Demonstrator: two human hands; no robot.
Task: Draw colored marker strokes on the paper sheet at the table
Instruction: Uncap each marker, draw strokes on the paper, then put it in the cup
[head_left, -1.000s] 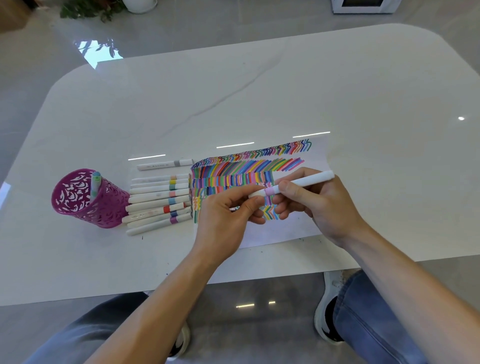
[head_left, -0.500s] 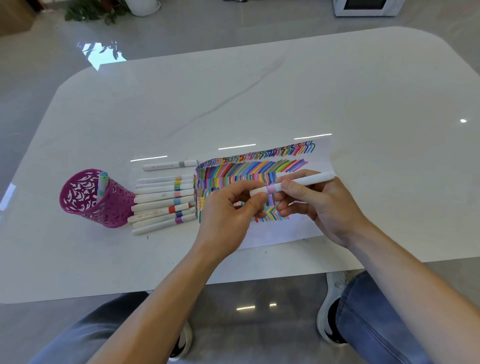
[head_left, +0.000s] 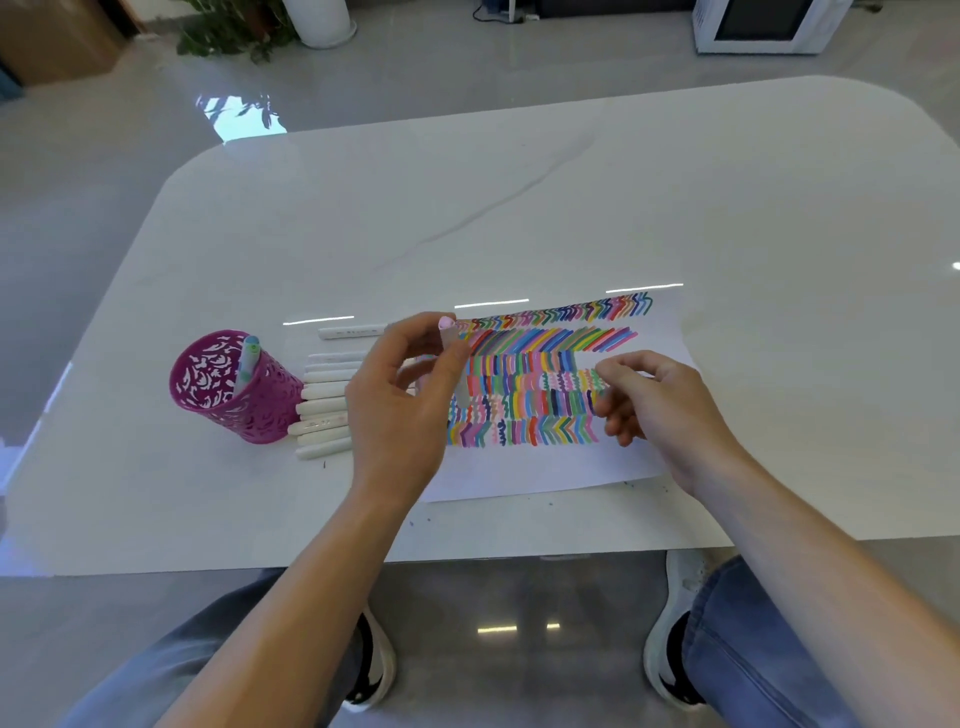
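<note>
Left grip (head_left: 400, 410) clasps a pink-tipped marker (head_left: 461, 389), near upright; paper sheet (head_left: 545, 467) lies at its 3 o'clock, beneath the slack right grip (head_left: 665, 410).

The paper sheet (head_left: 545, 475) is white and lies flat on the bench (head_left: 519, 208), in the middle of the frame and a bit to the right. Rows of short colored strokes, zigzags and squiggles fill its upper part, and its lower edge is bare. The marker (head_left: 448, 332) is white with a pink end pointing up, and the left hand (head_left: 400, 415) holds it almost upright over the sheet's left edge.
</note>
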